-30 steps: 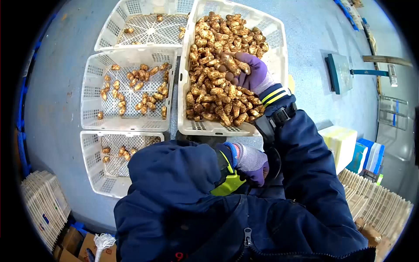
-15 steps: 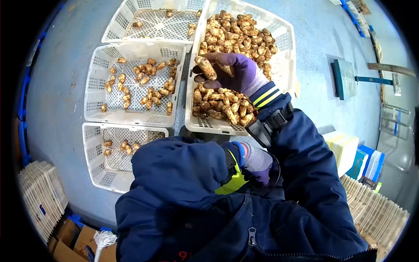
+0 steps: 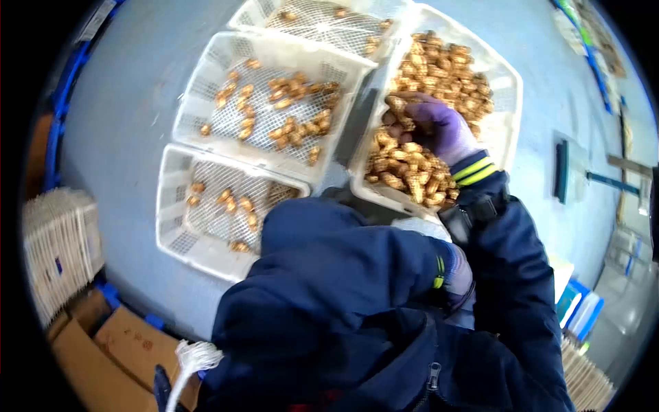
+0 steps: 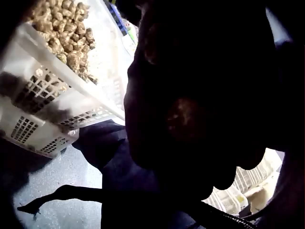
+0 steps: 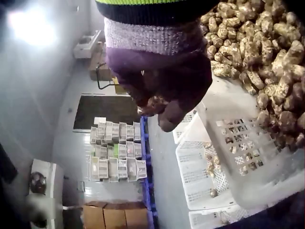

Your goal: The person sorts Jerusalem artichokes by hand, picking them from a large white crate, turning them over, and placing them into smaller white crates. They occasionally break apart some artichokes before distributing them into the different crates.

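Note:
In the head view my right hand (image 3: pixel 443 127), in a purple glove with brown fingers, grips a knobbly brown-and-cream tuber (image 3: pixel 399 112) over the large white crate (image 3: pixel 509 96). A heap of similar tubers (image 3: pixel 449 75) fills much of that crate. The right wrist view shows this hand's fingers curled, their grip partly in shadow. Close to my lap, below that crate, is my left hand (image 3: pixel 458 275), gloved in grey and purple and half hidden by its sleeve. It is almost black in the left wrist view, so I cannot tell whether it holds anything. A dark strap (image 4: pixel 81 192) runs below it.
Left of the full crate, a middle white crate (image 3: pixel 189 113) and a lower one (image 3: pixel 199 250) hold scattered tubers; another stands at the top. Cardboard boxes (image 3: pixel 134 343) and stacked white crates (image 3: pixel 62 240) lie at the lower left. A teal platform (image 3: pixel 563 172) stands at the right.
The head view has swung, shifting the crates rightward and tilting them. My right hand had its fingers spread with tubers half a second ago; now they are bent in around a tuber.

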A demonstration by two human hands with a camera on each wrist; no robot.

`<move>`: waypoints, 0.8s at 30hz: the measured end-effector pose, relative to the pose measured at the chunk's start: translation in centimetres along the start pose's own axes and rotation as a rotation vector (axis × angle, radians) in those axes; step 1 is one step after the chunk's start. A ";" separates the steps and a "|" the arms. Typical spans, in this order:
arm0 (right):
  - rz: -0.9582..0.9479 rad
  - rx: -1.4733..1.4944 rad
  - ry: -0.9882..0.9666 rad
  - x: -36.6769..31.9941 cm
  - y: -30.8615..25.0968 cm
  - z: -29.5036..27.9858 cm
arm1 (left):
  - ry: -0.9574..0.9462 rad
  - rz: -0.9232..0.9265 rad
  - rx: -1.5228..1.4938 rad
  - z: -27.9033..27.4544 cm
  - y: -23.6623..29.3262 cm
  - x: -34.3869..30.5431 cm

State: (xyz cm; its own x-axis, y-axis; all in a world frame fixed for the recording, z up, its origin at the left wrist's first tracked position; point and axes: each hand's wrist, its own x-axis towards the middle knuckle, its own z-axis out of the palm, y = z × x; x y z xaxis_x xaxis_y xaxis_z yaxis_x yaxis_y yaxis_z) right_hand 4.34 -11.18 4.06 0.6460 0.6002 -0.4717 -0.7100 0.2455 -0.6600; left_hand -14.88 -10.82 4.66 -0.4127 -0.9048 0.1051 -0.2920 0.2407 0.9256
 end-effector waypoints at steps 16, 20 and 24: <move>-0.277 -0.997 0.073 1.5 -0.2 5.2 | 0.057 -0.114 -0.023 0.7 2.6 -1.2; -0.029 -0.177 -0.114 2.2 0.4 4.9 | 0.053 -0.125 -0.021 0.6 2.5 -1.3; -0.012 -0.226 -0.142 2.3 0.2 5.7 | 0.062 -0.132 -0.037 0.2 2.6 -1.4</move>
State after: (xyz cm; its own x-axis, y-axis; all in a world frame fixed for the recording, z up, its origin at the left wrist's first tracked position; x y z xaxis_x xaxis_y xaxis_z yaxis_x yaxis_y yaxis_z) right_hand 4.09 -5.36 6.19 0.5971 0.7030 -0.3863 -0.6114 0.0870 -0.7865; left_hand -15.27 -8.88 6.89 -0.3183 -0.9480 0.0028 -0.3077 0.1061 0.9456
